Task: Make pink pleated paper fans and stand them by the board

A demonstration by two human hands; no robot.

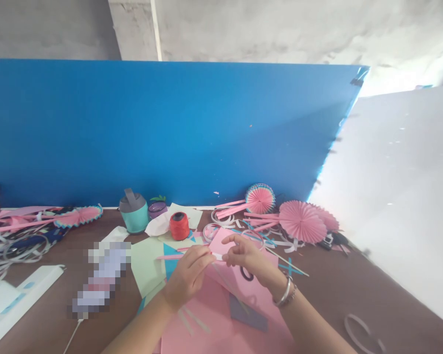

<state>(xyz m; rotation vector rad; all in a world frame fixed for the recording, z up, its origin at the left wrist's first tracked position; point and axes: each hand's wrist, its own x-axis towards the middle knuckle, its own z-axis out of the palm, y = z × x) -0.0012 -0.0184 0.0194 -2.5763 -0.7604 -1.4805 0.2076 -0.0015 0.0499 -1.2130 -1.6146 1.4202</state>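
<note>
My left hand [190,270] is closed over a pink paper strip [168,257] that sticks out to its left. Between my two hands a short white strip [217,256] shows, its left end under my left fingertips. My right hand [247,258], with a silver bracelet at the wrist, has its thumb and fingertips bent together at the white strip's right end; its index finger is curled above. Beneath both hands lie pink paper sheets [199,319]. Dark scissor handles [246,274] peek out below my right hand. A grey-blue piece [248,312] rests on the pink paper.
Pink pleated paper fans [302,221] lie at the back right, another fan [79,216] at the back left. A red thread spool [179,226], a teal cup [133,214] and green paper [147,265] are nearby. A blue partition [162,132] stands behind the table.
</note>
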